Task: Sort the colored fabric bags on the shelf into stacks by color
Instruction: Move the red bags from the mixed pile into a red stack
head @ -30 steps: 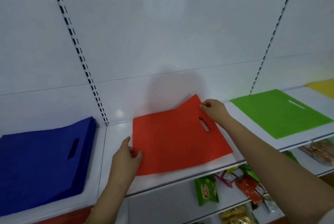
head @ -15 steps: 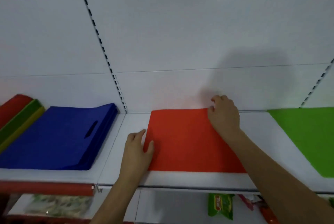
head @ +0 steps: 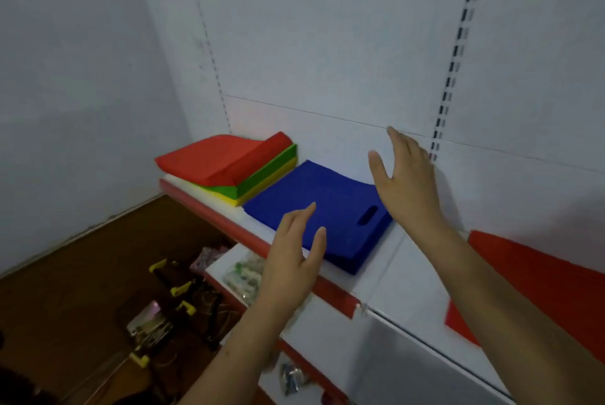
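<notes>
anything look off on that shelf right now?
Yes: the far-left pile still mixes colors, red bags over green over yellow, and its top red bag is folded up at one side. The blue stack lies flat. Both hands, left and right, are empty.

No legible text, label, brand, number or sign was found. The packets (head: 244,277) on the lower shelf carried print too blurred to read. The bags (head: 314,208) and the shelf's back panel (head: 327,44) bore no readable markings.

Bare shelf (head: 402,277) between blue stack (head: 314,208) and red bag (head: 537,277) lies open.
</notes>
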The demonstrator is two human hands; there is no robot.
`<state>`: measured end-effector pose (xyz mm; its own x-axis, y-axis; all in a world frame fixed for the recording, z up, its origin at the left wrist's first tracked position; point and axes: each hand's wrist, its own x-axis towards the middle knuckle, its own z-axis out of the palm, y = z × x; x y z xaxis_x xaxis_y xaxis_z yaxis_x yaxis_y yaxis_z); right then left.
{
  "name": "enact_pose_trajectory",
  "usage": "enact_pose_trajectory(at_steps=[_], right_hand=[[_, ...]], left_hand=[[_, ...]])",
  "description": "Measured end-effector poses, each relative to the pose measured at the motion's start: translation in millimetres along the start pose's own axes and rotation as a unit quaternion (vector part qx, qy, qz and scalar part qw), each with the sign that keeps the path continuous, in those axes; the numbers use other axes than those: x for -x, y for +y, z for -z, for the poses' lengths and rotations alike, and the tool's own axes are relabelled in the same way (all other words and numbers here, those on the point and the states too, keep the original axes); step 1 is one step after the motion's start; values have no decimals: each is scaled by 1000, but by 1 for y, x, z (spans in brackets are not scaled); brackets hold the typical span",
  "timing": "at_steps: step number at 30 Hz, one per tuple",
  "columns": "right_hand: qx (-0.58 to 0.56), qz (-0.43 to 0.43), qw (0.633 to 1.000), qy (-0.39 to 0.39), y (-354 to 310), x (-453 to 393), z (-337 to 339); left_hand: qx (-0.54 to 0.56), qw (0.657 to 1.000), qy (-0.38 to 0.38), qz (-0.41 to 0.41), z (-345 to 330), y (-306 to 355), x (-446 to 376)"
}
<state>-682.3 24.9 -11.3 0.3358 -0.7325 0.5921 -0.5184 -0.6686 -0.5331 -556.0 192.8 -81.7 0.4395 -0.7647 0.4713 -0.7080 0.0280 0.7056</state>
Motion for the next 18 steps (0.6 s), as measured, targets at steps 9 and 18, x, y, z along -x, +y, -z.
enact_pose_trajectory(at_steps=[9, 18], right_hand=[[8, 22, 999, -22, -144, -44, -156], [67, 19, 997, -37, -192, -98, -254]], left_hand=[[-10, 997, 66, 38, 166, -139, -36], [1, 997, 41, 71, 224, -240, -95]])
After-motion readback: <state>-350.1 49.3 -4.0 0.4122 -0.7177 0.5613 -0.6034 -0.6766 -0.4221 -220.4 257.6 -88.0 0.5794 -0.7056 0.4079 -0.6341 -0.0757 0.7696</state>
